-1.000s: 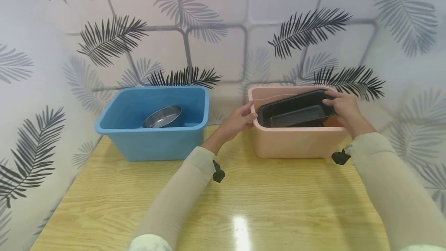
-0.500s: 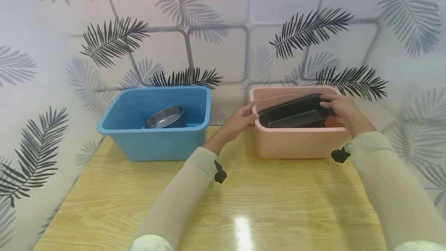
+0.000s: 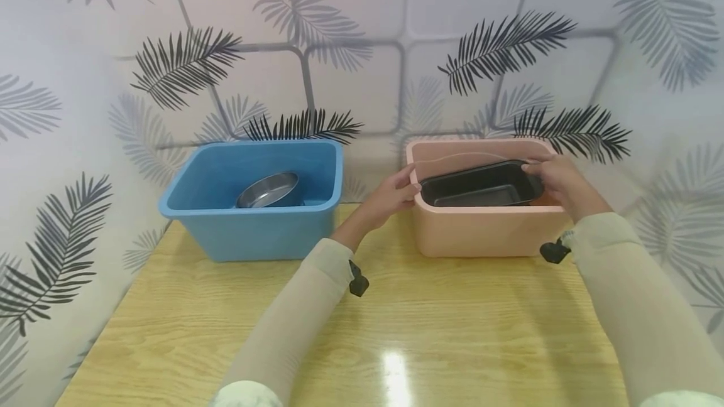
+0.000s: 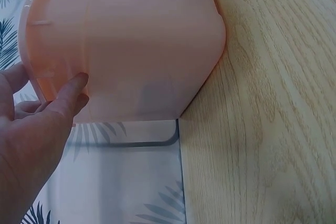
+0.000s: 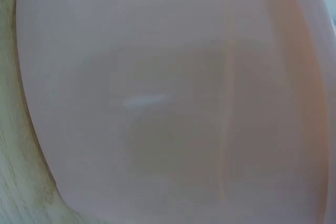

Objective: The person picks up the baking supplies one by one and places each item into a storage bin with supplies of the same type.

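A black loaf pan [image 3: 475, 184] lies slightly tilted inside the pink plastic bin [image 3: 486, 231], its right end higher than its left. With my right hand [image 3: 560, 182] I pinch the pan's right end; some fingers are hidden behind it. My left hand [image 3: 387, 198] grips the left rim of the pink bin. The left wrist view shows that hand [image 4: 42, 119] with the rim between thumb and fingers. Only the pink bin's outer wall [image 5: 157, 145] fills the right wrist view, where my hand does not show.
A blue plastic bin [image 3: 254, 234] stands to the left, with a round metal pan [image 3: 268, 190] leaning inside it. Both bins sit on a wood-grain table [image 3: 452, 319] against a leaf-patterned wall [image 3: 351, 99].
The loaf pan's right end has dropped lower into the pink bin, my right hand following it down. My left hand has stayed on the rim.
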Demonstrator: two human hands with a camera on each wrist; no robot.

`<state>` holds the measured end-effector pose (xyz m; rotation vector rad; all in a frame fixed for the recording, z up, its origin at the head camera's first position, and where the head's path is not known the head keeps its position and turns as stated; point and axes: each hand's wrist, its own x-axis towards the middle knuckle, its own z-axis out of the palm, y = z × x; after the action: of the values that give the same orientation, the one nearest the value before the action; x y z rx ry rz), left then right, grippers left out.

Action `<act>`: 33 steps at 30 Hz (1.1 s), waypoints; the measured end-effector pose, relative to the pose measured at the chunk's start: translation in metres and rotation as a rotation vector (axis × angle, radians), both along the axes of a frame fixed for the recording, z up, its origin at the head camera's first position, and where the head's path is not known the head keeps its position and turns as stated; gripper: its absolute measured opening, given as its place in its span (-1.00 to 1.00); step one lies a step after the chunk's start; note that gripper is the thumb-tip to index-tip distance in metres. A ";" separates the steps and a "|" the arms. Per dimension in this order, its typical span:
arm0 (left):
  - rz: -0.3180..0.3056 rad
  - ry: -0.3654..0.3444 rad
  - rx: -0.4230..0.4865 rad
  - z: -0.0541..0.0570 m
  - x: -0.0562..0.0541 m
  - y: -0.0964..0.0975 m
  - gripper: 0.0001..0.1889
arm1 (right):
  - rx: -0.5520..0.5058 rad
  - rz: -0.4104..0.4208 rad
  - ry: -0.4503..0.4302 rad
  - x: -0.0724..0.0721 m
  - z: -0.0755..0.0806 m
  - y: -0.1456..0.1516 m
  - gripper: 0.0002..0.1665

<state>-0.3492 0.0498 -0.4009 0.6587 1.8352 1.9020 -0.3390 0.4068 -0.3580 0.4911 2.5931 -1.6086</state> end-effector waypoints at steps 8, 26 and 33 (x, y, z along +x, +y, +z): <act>0.008 0.018 -0.006 0.000 0.001 0.000 -0.31 | -0.088 0.124 0.077 0.003 0.001 0.009 -0.19; 0.255 0.262 -0.038 -0.018 0.013 -0.008 -0.49 | 0.154 0.172 0.241 0.050 0.023 -0.033 -0.10; 0.329 0.387 -0.357 -0.013 0.043 -0.023 -0.45 | 0.267 0.234 0.354 0.086 0.030 -0.060 -0.21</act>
<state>-0.3065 0.0270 -0.4135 0.6652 2.5882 1.6413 -0.2532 0.3463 -0.3283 -0.1026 3.0002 -1.3883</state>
